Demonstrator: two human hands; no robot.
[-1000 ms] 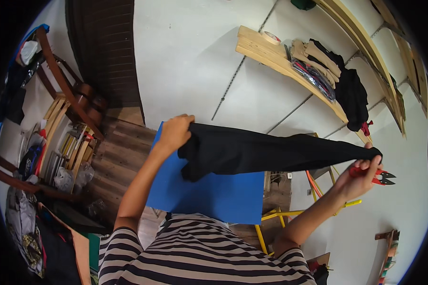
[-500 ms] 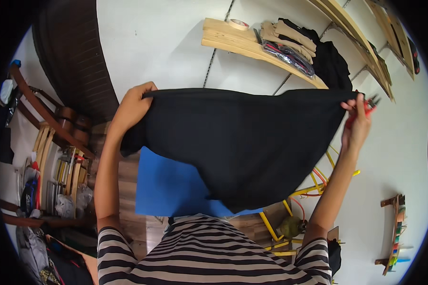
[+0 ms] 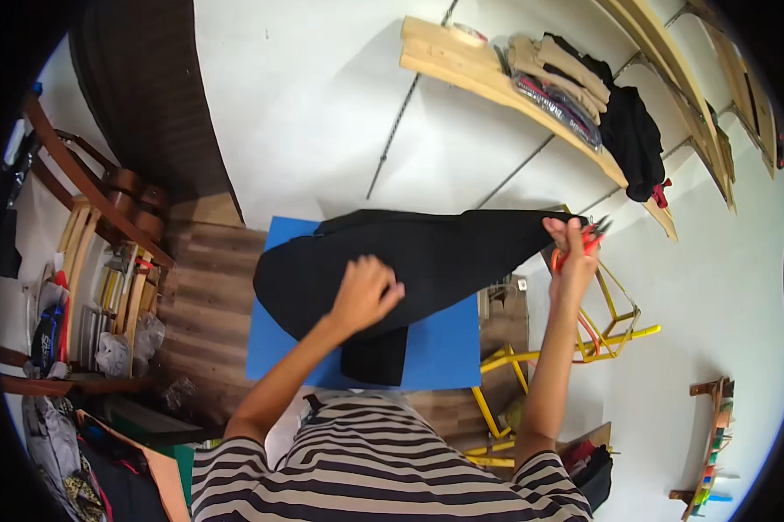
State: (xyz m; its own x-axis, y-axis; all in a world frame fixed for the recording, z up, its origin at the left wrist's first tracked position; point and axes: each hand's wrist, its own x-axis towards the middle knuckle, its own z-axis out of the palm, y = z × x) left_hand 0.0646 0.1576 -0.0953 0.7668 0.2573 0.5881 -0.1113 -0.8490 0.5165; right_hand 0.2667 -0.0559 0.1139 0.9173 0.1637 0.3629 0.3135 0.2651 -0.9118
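Note:
A black cloth [image 3: 427, 261] is draped over a blue tabletop [image 3: 444, 357], its left part lying on the surface and its right end pulled up toward my right hand. My right hand [image 3: 574, 257] pinches that raised corner and also holds a pair of red-handled snips [image 3: 594, 233], their dark tips pointing up and away. My left hand [image 3: 366, 294] is over the middle of the cloth, fingers loosely apart and gripping nothing; whether it touches the cloth I cannot tell. A narrow black flap [image 3: 374, 358] of cloth hangs toward me over the near part of the tabletop.
A wooden wall shelf [image 3: 461, 70] holds a tape roll [image 3: 467, 35] and folded clothes [image 3: 557, 70]. Yellow metal frames [image 3: 613, 335] stand right of the table. At left is a rack [image 3: 87, 287] with books and bags. Spools sit on a small wall rack [image 3: 713, 444].
The stretched cloth has come down onto the tabletop. My left hand has let go of its corner and moved right, over the cloth. My right hand has lowered and come inward, still holding.

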